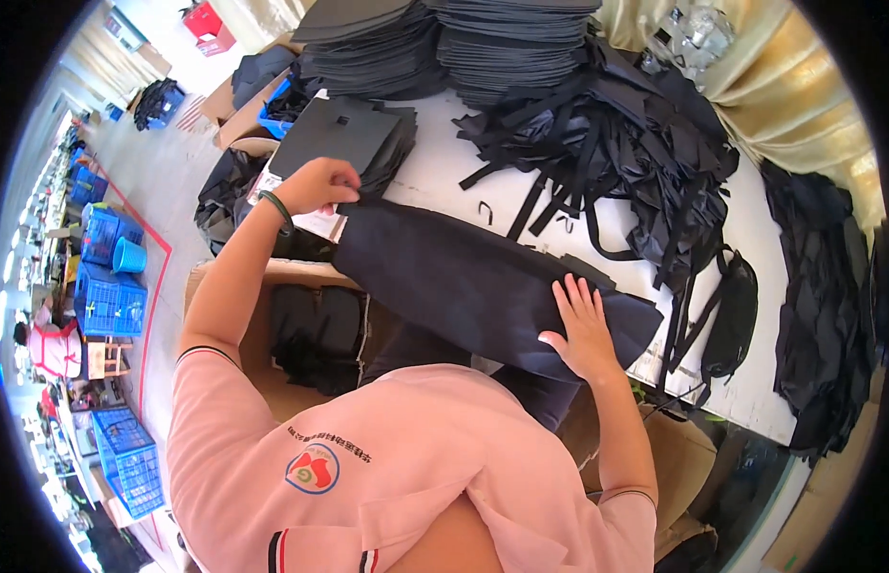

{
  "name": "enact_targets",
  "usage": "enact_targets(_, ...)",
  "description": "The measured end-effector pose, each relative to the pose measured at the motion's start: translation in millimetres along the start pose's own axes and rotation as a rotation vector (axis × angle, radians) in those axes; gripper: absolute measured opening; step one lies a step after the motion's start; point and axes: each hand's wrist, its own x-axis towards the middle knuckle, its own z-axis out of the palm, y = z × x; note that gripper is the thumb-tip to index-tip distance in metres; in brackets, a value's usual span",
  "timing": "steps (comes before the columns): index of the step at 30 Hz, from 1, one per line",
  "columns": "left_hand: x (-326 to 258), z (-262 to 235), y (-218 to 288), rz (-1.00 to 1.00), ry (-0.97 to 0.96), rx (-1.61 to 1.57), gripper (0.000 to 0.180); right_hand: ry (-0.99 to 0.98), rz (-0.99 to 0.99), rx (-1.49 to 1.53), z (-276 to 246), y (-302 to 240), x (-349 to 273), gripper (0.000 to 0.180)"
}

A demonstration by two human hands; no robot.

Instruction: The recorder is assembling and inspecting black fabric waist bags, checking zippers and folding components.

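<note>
A long dark navy fabric piece (464, 277) lies across the near edge of the white table (444, 162). My left hand (320, 184) pinches its far left corner, fingers curled on the cloth. At the right end of the piece, my right hand (580, 327) rests flat on it, fingers spread. A stack of black flat panels (344, 134) sits just beyond my left hand.
Tall stacks of dark panels (444, 43) stand at the table's back. A heap of black straps (616, 143) covers the right side. An open cardboard box (316, 334) with dark pieces sits below the table. Blue crates (110, 301) line the floor at left.
</note>
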Motion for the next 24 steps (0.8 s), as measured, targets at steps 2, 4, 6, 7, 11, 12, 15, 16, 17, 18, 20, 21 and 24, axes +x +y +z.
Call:
enact_targets(2, -13, 6, 40, 0.081, 0.096, -0.103, 0.017, 0.128, -0.042, 0.050, -20, -4, 14, 0.075)
enact_targets(4, -17, 28, 62, 0.275, 0.233, -0.100, 0.016, 0.406, -0.049, 0.258, -49, -24, 38, 0.063)
enact_targets(6, -16, 56, 88, 0.458, 0.345, -0.040, 0.017, 0.358, -0.042, 0.801, -65, -64, 68, 0.065)
enact_targets(7, -20, 75, 107, 0.469, 0.373, -0.021, 0.018, 0.247, -0.013, 1.249, -65, -86, 84, 0.065)
enact_targets(11, -19, 116, 138, 0.748, 0.348, -0.232, 0.022, -0.036, -0.134, 1.571, -37, -112, 125, 0.048)
enact_targets(12, -20, 110, 132, 0.620, 0.323, -0.187, 0.022, 0.006, -0.041, 1.453, -35, -106, 122, 0.031)
enact_targets(15, 6, 61, 78, 0.542, 0.580, 0.066, 0.038, 0.078, 0.095, 1.320, -33, -81, 108, 0.013)
enact_targets(16, 18, 36, 44, 0.559, 0.716, 0.317, 0.051, 0.113, 0.142, 1.311, -31, -76, 105, 0.011)
enact_targets(17, 23, 21, 10, 0.485, 0.753, 0.347, 0.062, 0.111, 0.136, 1.316, -28, -75, 105, 0.011)
enact_targets(18, 26, 14, -24, 0.320, 0.701, 0.464, 0.065, 0.100, 0.125, 1.332, -26, -72, 105, 0.012)
enact_targets(20, 26, 7, -47, 0.254, 0.579, 0.489, 0.065, 0.087, 0.100, 1.286, -27, -71, 103, 0.015)
enact_targets(21, 28, 3, -52, 0.180, 0.461, 0.513, 0.065, 0.094, 0.099, 1.285, -26, -70, 103, 0.015)
enact_targets(24, 31, -4, -50, 0.179, 0.448, 0.458, 0.060, 0.078, 0.046, 1.277, -25, -71, 102, 0.026)
